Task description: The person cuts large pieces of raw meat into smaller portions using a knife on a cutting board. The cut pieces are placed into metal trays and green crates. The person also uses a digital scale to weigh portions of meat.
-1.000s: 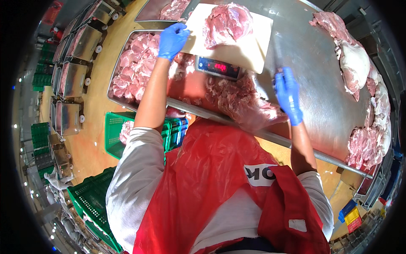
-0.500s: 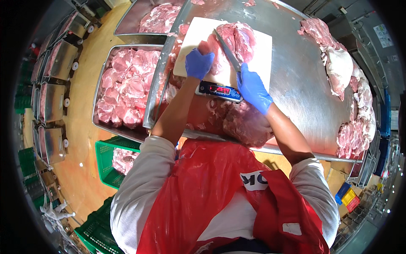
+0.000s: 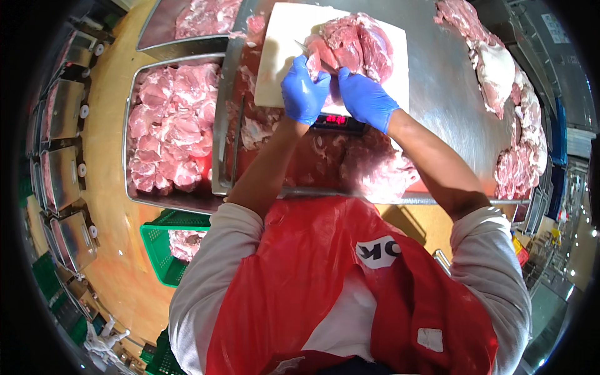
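The left grip (image 3: 304, 94), a blue-gloved hand, seems to pinch the near-left edge of a large, rounded piece of pink raw meat (image 3: 370, 51), while the right grip (image 3: 369, 103), gloved alike, is closed on the hidden handle of a thin-bladed steel knife (image 3: 300, 45). Half a second ago the blade lay across the top of the meat with the two hands apart; now they nearly meet at its near side, and the blade runs largely behind a lifted flap, its tip showing just beyond the left fingers. That suggests the knife has gone from resting over the piece to trimming its edge. The meat sits just beyond both grips on a white rectangular cutting board (image 3: 270, 78). Between the wrists, a dark-bodied scale with a red display (image 3: 332, 119) is now partly covered. Nearer the body than the right grip, more raw meat (image 3: 381, 165) lies on the shiny steel tabletop (image 3: 447, 94); well left of the left grip stands a deep metal tray (image 3: 172, 205) heaped with pink cuts (image 3: 172, 125).
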The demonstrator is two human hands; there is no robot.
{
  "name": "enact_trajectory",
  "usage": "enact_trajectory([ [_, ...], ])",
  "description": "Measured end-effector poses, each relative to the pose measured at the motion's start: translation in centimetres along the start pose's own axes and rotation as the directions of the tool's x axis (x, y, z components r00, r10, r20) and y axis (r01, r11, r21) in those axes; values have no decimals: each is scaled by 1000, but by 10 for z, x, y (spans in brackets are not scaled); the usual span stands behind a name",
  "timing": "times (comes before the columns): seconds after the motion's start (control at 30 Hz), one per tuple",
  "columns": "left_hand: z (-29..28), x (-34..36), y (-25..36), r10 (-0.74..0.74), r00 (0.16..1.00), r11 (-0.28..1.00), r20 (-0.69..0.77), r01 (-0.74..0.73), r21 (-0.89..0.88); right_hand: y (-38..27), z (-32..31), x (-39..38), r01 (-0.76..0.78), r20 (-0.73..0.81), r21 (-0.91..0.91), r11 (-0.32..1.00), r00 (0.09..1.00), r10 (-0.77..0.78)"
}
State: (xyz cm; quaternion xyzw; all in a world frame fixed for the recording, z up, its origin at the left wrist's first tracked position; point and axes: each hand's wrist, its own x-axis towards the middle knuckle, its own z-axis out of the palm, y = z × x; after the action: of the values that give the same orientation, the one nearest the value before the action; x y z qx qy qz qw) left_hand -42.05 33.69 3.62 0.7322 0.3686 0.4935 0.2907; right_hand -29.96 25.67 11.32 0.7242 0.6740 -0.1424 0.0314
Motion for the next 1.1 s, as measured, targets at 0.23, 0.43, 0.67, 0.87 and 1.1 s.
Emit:
enact_trajectory([
  [0.23,-28,-11,-4,-232,967,971,106,237,-38,25,29,-114,-182,155,61,981,973,171],
  [0.43,-55,-36,-17,-288,948,934,134,309,-180,16,-12,-137,-245,209,105,964,953,220],
  [0.67,-62,-39,7,-293,948,954,121,299,-34,-1,3,-26,17,-109,137,990,994,-2],
  [0.87,-115,-43,-10,-405,912,788,59,381,-483,67,28,-150,-123,169,2,992,978,121],
  [1.1,-215,203,-88,-434,863,836,257,493,-242,82,62,-227,-259,-159,260,930,939,306],
])
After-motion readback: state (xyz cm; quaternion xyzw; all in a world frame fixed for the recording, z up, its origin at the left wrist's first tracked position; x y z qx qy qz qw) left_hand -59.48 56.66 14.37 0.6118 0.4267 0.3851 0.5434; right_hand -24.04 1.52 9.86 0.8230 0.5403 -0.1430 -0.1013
